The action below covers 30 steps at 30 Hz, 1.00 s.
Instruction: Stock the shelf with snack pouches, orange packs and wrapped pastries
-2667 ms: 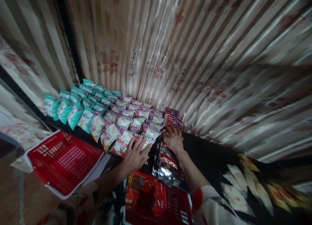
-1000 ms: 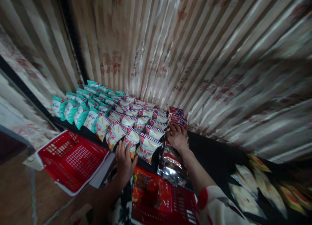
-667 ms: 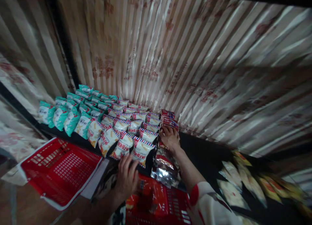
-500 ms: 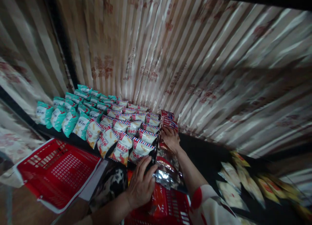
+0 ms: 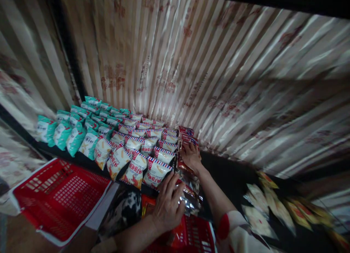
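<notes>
My right hand (image 5: 190, 156) lies flat over a row of dark red snack packets (image 5: 188, 138) on the black shelf, fingers spread on their upper side. Nearer to me, my left hand (image 5: 168, 205) is at the shelf's front edge, its fingers apart and loosely bent. Its fingertips are beside a shiny brown-and-silver packet (image 5: 191, 194); whether they touch it I cannot tell. Directly left of the dark red row stand white snack bags (image 5: 157, 171) with striped tops. Part of the dark red row is hidden under my right hand.
Teal snack bags (image 5: 75, 139) fill the shelf's left end. A red basket (image 5: 68, 198) sits low on the left. Another red basket (image 5: 195, 233) with orange-red packets is below my hands. Flat clear and yellow packets (image 5: 273, 205) lie at right. Corrugated sheeting (image 5: 169, 63) backs the shelf.
My left hand has moved slightly right, closer to the shiny packet. My right hand stays on the dark red packets. The view has shifted slightly.
</notes>
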Motion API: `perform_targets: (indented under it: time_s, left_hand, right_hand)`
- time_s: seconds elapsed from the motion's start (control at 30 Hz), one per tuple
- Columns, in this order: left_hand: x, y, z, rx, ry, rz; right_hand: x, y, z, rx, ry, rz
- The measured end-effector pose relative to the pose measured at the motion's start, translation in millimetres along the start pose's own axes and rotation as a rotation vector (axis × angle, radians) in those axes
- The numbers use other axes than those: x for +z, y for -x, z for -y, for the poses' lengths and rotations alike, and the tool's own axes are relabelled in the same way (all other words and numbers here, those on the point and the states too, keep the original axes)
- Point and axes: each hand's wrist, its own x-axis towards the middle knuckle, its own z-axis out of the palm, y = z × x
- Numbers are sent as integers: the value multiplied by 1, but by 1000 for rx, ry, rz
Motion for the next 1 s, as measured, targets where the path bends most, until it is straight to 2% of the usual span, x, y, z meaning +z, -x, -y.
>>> perform_targets:
  time_s: [0.27, 0.37, 0.47, 0.57, 0.67, 0.73, 0.87, 1.0]
  left_hand:
    - [-3, -7, -2, -28, 69, -8]
    - [-1, -7, -1, -31, 91, -6]
    - [1, -5, 1, -30, 115, -9]
    - [1, -4, 1, -37, 108, 7]
    - [-1, -2, -1, -43, 65, 36]
    - [-2, 0, -2, -41, 32, 32]
    - [-1, 2, -2, -23, -5, 22]
    - [3, 2, 0, -7, 64, 41]
  right_hand:
    - [-4, -6, 1, -39, 85, 27]
    - [-4, -6, 3, -81, 71, -53]
    - [-8, -7, 9, -199, -6, -199]
    - [-13, -11, 26, -418, -116, -277]
    - [-16, -17, 52, -631, -189, -208]
    - [-14, -20, 72, -699, -194, -136]
    - [-6, -25, 106, -685, -134, -57]
    - [-4, -26, 128, -675, -3, 32]
